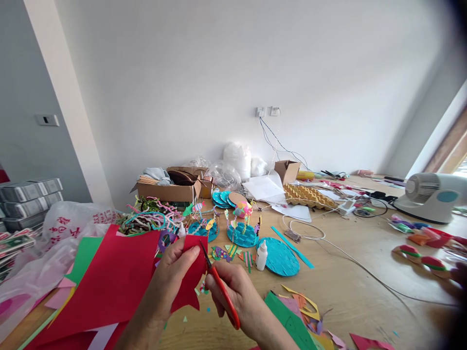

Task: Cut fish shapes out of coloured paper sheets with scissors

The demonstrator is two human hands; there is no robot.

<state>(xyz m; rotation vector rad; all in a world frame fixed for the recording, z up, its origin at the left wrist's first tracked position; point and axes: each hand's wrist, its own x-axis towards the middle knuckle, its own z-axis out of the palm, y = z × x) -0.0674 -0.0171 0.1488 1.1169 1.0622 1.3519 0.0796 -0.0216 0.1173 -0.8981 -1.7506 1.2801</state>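
My left hand [175, 270] pinches a piece of red paper [191, 287] between thumb and fingers, near its upper part. In my right hand [233, 287] are red-handled scissors [223, 290], their dark blades at the right edge of that paper. Whether the blades are parted is too small to tell. A large red sheet [109, 282] lies to the left under my left forearm, over a green sheet [87, 255]. Beyond my hands lie small paper fish cut-outs [221, 253], a white glue bottle [261, 255] and a blue round plate [282, 257].
Paper scraps [292, 316] lie at the front right. Decorated blue plates [243, 236], pipe cleaners [149, 216] and a cardboard box [164, 192] stand farther back. A white cable [350, 256] crosses the table towards a white fan [430, 194]. Plastic bags [54, 243] are at the left.
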